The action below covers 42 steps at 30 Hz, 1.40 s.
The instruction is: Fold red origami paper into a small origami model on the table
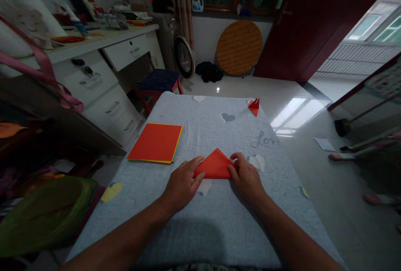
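A red sheet of origami paper [216, 167], folded into a triangle with its point facing away from me, lies at the middle of the cloth-covered table [200, 133]. My left hand [184, 179] grips its left corner between thumb and fingers. At the right corner, my right hand [246, 175] pinches the paper in the same way. To the left rests a stack of square coloured paper [156, 142], red on top with yellow and other edges showing. A small folded red paper piece [255, 107] sits near the far right corner of the table.
Left of the table stands a white desk [109, 78] with drawers and clutter, and a stool [161, 80] beside it. A green-lined bin [46, 216] is at lower left. Beyond are a washing machine [184, 57] with its door open and a round wooden tabletop [239, 47].
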{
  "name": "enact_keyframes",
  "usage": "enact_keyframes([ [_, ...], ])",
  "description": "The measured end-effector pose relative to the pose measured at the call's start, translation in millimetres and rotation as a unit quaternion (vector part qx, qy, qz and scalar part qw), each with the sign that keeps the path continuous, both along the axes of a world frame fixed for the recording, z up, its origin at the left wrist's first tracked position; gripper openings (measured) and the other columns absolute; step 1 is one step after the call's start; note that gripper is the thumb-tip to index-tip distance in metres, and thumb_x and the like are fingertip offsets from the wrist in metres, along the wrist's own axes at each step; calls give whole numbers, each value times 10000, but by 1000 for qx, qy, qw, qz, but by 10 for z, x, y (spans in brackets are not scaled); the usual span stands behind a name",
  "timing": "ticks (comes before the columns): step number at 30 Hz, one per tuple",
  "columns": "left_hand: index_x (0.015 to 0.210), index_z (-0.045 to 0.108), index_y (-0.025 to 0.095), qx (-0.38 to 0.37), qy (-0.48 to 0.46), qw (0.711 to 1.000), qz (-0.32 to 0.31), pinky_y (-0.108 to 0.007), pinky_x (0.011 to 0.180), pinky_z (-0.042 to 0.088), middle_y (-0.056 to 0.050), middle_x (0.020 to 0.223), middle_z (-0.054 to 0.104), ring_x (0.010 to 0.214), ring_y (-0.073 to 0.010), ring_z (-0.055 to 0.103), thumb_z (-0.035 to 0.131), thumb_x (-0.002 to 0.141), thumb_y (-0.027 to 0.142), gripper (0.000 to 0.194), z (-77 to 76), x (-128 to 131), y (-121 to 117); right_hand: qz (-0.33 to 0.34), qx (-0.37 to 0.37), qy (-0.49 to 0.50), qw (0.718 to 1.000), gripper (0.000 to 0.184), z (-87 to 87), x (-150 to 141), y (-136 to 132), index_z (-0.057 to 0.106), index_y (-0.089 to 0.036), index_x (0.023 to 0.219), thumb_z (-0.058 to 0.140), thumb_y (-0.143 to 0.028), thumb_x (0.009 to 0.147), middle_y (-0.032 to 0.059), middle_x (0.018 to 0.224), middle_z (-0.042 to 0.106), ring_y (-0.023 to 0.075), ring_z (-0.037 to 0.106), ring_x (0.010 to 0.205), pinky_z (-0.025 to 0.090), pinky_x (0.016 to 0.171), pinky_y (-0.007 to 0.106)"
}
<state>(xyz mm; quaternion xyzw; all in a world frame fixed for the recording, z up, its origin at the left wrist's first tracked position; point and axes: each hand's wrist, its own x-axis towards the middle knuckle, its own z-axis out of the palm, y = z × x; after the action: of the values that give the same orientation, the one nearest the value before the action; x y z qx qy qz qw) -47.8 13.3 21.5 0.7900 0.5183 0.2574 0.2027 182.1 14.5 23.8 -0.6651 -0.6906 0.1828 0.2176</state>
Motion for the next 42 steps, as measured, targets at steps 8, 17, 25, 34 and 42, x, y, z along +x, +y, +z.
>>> enact_keyframes([
  [8,1171,658,199,11,42,999,-28,-380,868,489,-78,998,696,917,-227,627,467,968,213,279,-34,-24,53,-15,-14,-27,999,163,-1,-27,25,549,-211,1059,491,-237,908,38,764,701,218,649,696,372,636,290],
  [17,1152,674,217,117,178,977,-20,-407,836,481,-105,1095,668,949,-253,595,509,932,159,281,-63,41,28,-8,-21,-50,999,124,-1,-31,45,586,-213,981,478,-224,922,54,824,718,222,665,743,370,645,291],
  [25,1369,541,182,212,169,948,-165,-406,1114,384,-78,1401,598,1348,-224,485,387,1018,221,385,-212,138,-48,-2,-38,-55,998,130,39,-49,55,594,-200,987,481,-219,926,56,861,735,210,681,774,376,660,274],
  [34,1459,426,194,132,214,950,-183,-407,1143,378,-77,1502,498,1408,-217,431,414,1014,264,451,-253,134,-33,1,-32,-53,998,138,3,-42,52,598,-195,1006,481,-214,935,56,851,731,215,689,772,375,664,277],
  [42,1489,379,214,99,207,956,-185,-433,1154,372,-83,1537,450,1414,-230,422,485,994,295,513,-223,130,-24,15,-7,-27,999,207,-15,-8,51,598,-192,993,408,-175,914,52,863,736,207,693,787,398,695,281],
])
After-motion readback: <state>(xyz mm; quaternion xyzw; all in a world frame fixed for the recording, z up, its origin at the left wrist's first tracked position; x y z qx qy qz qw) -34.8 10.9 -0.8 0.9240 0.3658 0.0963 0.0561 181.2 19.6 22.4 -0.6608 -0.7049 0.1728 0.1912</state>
